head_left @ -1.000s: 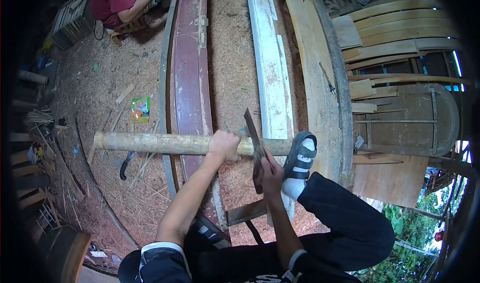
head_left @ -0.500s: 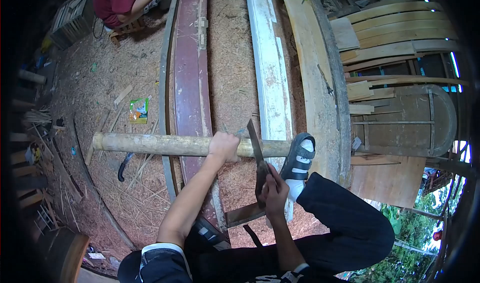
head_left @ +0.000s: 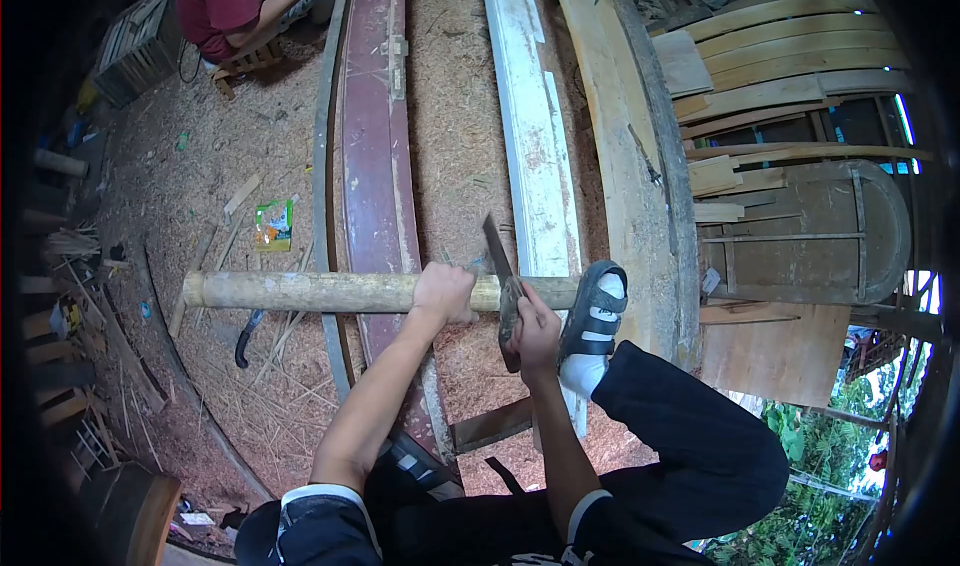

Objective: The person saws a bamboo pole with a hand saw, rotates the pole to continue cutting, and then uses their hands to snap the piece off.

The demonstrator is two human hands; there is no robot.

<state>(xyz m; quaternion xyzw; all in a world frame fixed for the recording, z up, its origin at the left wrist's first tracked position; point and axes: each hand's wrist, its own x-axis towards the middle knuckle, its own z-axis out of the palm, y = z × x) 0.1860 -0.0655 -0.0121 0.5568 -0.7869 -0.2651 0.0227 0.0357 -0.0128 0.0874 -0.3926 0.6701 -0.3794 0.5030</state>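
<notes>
Head view: 1 pole (head_left: 320,291), 1 knife (head_left: 497,262), 2 hands. L hand (head_left: 445,292) fingers wrapped tight round pole; R hand (head_left: 535,331) fingers clenched on knife handle, blade up, tip tilted left, crossing pole. Pole lies left-right over maroon plank (head_left: 375,146), right end just beside sandal (head_left: 594,316).

Sawdust floor (head_left: 200,166), maroon plank (head_left: 375,146), white board (head_left: 530,136), green packet (head_left: 273,224), red-shirted person (head_left: 225,6), stacked curved boards (head_left: 800,46).
</notes>
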